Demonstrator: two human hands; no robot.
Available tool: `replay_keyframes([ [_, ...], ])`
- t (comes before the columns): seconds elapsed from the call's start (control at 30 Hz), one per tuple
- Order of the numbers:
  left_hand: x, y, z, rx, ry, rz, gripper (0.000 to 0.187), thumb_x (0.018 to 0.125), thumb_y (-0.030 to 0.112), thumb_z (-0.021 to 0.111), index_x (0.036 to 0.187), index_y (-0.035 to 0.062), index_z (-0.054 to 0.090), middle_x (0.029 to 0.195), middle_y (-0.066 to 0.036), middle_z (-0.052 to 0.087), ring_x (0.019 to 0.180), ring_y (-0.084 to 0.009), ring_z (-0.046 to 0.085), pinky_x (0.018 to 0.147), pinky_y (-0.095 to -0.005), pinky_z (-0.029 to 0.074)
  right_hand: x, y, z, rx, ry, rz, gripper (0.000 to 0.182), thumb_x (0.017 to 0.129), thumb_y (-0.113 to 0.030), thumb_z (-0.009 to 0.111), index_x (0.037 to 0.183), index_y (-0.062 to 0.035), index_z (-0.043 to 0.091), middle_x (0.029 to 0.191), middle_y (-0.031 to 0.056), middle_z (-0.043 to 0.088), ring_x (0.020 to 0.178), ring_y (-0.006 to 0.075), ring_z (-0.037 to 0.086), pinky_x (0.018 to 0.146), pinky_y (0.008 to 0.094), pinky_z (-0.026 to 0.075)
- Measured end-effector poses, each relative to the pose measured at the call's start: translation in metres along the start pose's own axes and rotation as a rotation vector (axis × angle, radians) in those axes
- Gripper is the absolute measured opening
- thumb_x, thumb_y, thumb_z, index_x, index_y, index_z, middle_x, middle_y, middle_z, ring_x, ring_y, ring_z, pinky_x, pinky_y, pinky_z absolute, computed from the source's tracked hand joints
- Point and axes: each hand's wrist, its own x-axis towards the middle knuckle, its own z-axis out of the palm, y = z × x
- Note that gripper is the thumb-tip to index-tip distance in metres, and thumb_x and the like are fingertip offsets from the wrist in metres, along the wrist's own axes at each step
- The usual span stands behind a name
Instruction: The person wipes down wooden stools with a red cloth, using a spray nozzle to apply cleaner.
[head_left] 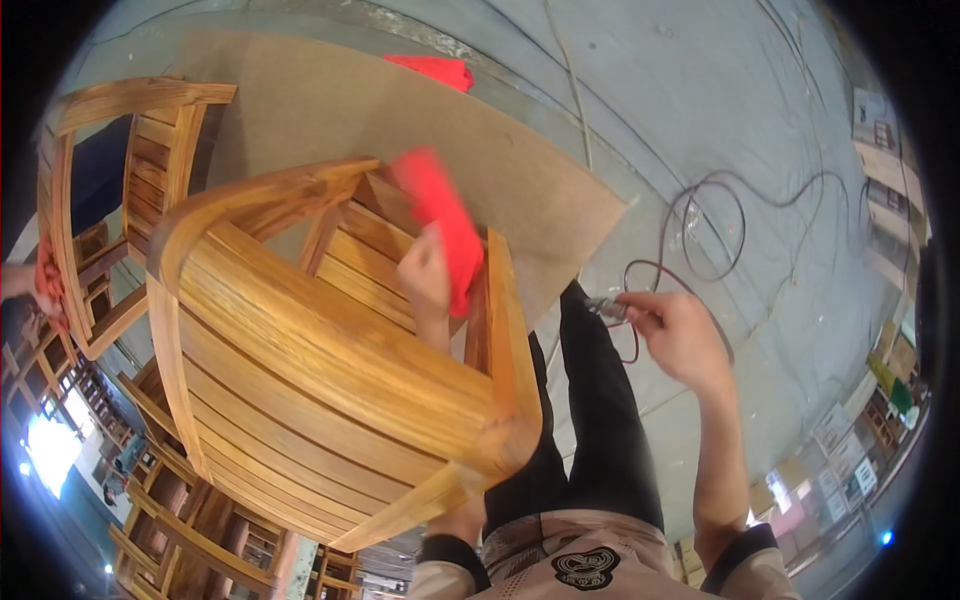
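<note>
My left hand [425, 272] is closed on a red cloth [450, 225], which is smeared by motion. It is over the seat side of a slatted wooden chair [300, 335], and the backrest hides part of my forearm. The chair leans close to my legs. Out to the right, my right hand [680, 335] grips the metal end fitting [607, 308] of a thin dark red hose [655, 265], above the floor near my knee. Fingers cover part of that fitting.
A brown board [520, 165] lies under the chair, with another red cloth [435, 70] at its far edge. At left, another person's hand [45, 300] touches a second wooden chair [150, 95]. Hose loops and cables cross the grey floor [700, 90]. Boxes [845, 450] line the right.
</note>
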Motion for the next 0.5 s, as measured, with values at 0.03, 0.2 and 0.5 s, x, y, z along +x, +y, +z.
replay_keyframes([
  [0.03, 0.003, 0.009, 0.006, 0.486, -0.202, 0.065, 0.032, 0.094, 0.03, 0.062, 0.091, -0.0005, 0.069, 0.073, -0.019, 0.06, 0.068, -0.0358, 0.057, 0.063, -0.0411, 0.046, -0.015, -0.002, 0.006, 0.03, -0.049, 0.013, 0.02, 0.087, -0.015, 0.063, 0.102, -0.0102, 0.074, 0.073, 0.0203, 0.065, 0.071, 0.0395, 0.064, 0.066, 0.046, 0.05],
  [0.2, -0.043, -0.032, -0.025, 0.714, -0.229, 0.156, 0.028, 0.096, 0.03, 0.058, 0.095, 0.0044, 0.071, 0.077, -0.018, 0.061, 0.072, -0.0339, 0.058, 0.066, -0.0388, 0.047, -0.086, -0.009, 0.028, -0.029, -0.224, -0.016, 0.021, 0.085, -0.016, 0.064, 0.104, -0.0124, 0.074, 0.078, 0.0188, 0.067, 0.076, 0.0393, 0.064, 0.071, 0.0479, 0.05],
  [0.5, -0.02, -0.023, -0.05, 0.692, 0.537, 0.603, 0.025, 0.097, 0.025, 0.058, 0.096, 0.0033, 0.069, 0.081, -0.019, 0.06, 0.076, -0.0373, 0.058, 0.068, -0.0449, 0.047, -0.105, 0.017, 0.068, 0.06, -0.137, -0.156, 0.019, 0.084, -0.015, 0.064, 0.102, -0.0131, 0.072, 0.062, 0.0149, 0.063, 0.057, 0.0363, 0.062, 0.053, 0.048, 0.047],
])
